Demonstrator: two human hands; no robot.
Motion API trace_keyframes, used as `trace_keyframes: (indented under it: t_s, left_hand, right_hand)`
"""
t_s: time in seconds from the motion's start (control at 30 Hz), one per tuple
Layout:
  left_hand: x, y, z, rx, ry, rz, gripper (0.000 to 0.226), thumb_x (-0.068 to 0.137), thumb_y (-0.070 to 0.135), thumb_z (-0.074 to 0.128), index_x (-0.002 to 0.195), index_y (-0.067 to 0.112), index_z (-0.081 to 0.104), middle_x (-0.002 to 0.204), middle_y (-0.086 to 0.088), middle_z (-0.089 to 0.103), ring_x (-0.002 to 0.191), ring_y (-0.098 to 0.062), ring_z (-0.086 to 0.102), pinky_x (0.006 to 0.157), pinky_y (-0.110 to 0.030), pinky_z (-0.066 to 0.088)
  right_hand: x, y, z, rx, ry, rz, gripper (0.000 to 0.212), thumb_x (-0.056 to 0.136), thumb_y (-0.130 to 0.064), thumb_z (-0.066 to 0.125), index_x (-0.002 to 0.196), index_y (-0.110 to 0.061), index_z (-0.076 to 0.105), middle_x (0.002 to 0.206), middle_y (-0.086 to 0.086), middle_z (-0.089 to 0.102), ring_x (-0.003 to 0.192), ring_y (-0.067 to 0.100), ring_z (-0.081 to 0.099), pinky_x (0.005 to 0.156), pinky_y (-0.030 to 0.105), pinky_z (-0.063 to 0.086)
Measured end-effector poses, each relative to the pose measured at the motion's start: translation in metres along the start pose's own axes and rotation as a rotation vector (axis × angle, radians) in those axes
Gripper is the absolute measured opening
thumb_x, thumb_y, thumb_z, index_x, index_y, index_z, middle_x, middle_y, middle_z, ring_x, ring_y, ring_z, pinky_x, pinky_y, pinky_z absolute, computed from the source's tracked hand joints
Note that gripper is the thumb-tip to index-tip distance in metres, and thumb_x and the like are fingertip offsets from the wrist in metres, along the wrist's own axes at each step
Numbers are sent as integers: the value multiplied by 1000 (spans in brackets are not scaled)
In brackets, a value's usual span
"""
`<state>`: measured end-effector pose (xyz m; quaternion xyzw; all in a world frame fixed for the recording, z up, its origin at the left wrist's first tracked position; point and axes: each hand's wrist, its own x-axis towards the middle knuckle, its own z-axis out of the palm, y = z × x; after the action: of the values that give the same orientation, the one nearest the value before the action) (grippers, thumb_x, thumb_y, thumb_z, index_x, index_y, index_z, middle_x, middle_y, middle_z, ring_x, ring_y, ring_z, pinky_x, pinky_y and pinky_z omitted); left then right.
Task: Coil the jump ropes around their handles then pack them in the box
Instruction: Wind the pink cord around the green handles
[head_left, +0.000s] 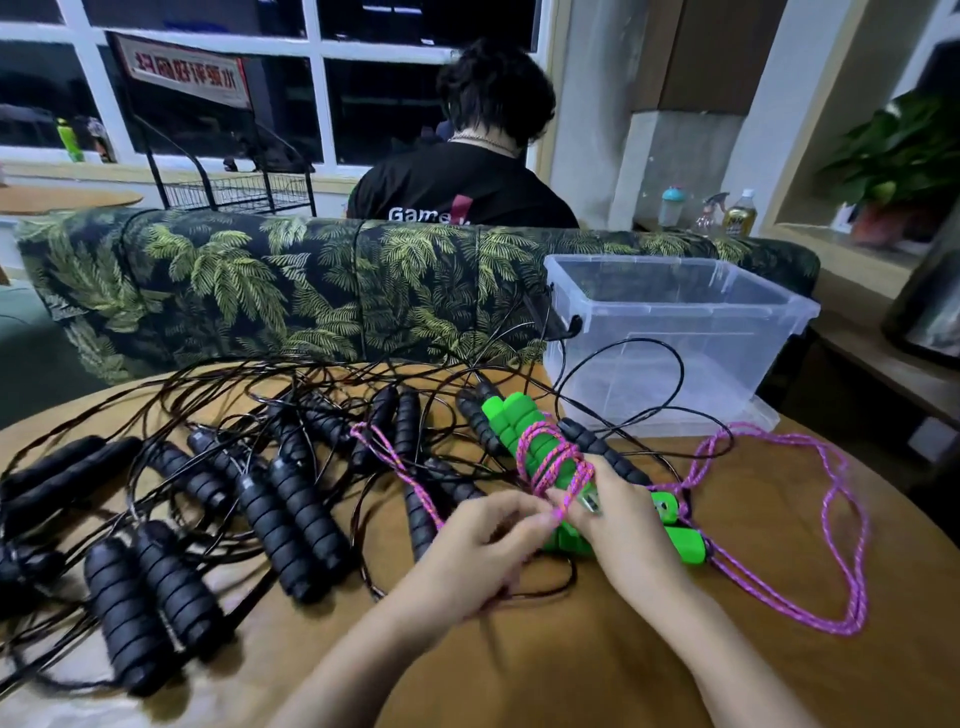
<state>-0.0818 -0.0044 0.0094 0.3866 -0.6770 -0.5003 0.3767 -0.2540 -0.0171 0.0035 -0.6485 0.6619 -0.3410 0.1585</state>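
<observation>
Both forearms reach in from the near edge. My right hand (618, 525) is wrapped over the middle of the paired green foam handles (519, 421), clamping them together. Their far ends stick out past my fingers, and their butt ends show to the right of my wrist. My left hand (488, 540) sits just left of those handles, thumb and fingertips pinching the pink braided rope (550, 457) where it comes off the turns wound round them.

Under the handles spreads the round brown table (571, 670). Beyond them and to the right stands the clear plastic box (779, 332), its top open. Left of the handles lies a heap of black jump ropes (280, 514), their cords tangled. Right of the handles the loose pink rope trails across the table in long loops.
</observation>
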Motion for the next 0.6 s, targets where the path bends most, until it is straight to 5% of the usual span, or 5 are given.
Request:
trace_keyframes:
  t_s: [0.13, 0.3, 0.43, 0.53, 0.6]
  left_hand:
    - [19, -4, -31, 131, -79, 88, 34, 93, 48, 60, 103, 20, 75, 87, 8, 74, 82, -6, 66, 74, -23, 50]
    - [38, -32, -42, 379, 150, 135, 27, 100, 22, 54, 76, 32, 61, 62, 19, 57, 59, 1, 49, 59, -24, 38]
    - [42, -45, -38, 235, 342, 127, 17, 94, 17, 63, 77, 19, 63, 48, 14, 53, 43, 0, 42, 48, -20, 33]
    - [38, -48, -38, 242, 467, 181, 12, 88, 27, 67, 81, 17, 68, 51, 13, 58, 45, -1, 47, 49, -21, 37]
    - [37, -49, -34, 321, 508, 213, 14, 89, 24, 67, 96, 16, 77, 65, 20, 68, 58, 11, 56, 59, -11, 43]
  right_hand:
    - [12, 9, 2, 117, -57, 68, 35, 90, -33, 68, 116, -11, 62, 95, 2, 70, 87, 16, 64, 76, 28, 46]
    - [9, 9, 12, 463, -200, 136, 46, 80, -53, 73, 111, -20, 67, 102, -3, 75, 99, 17, 69, 89, 45, 55]
    - [2, 3, 28, 820, -197, 170, 33, 83, -33, 68, 111, -16, 67, 102, 1, 76, 98, 19, 71, 83, 46, 59]
    - [-6, -2, 41, 940, -143, 176, 40, 80, -36, 66, 116, -20, 64, 107, -2, 75, 100, 15, 71, 81, 37, 59]
    - [-11, -5, 50, 975, -105, 182, 43, 82, -50, 70, 118, -27, 63, 112, -2, 73, 106, 19, 69, 93, 50, 54]
